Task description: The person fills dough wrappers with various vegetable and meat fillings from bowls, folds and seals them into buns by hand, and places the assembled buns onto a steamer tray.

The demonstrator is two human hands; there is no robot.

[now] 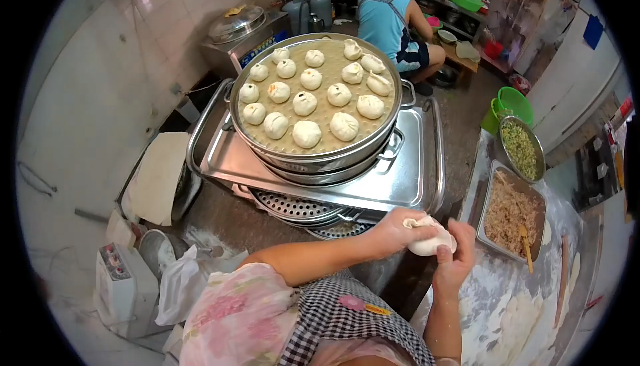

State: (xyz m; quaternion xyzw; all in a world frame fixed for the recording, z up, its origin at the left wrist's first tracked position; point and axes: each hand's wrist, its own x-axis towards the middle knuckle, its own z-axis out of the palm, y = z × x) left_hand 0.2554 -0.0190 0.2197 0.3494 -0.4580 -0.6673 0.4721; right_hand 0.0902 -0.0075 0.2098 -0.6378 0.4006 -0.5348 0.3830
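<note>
A white dough bun (pixel 432 241) is held between my two hands, in front of my body and to the right of the steamer. My left hand (pixel 395 233) grips its left side, near a gathered edge of dough. On the bun's right side, my right hand (pixel 460 249) closes with thumb and fingers. Beyond them stands a round stacked steamer (pixel 313 161), its top tier holding several shaped buns (pixel 305 103) spaced apart on a light liner.
The steamer rests on a metal tray cart (pixel 410 166). At right, a floured table (pixel 497 299) bears a filling tray (pixel 481 216), a bowl of green filling (pixel 522 149) and a rolling pin (pixel 562 279). Another person (pixel 387 19) sits at the back. A white machine (pixel 127 286) stands left.
</note>
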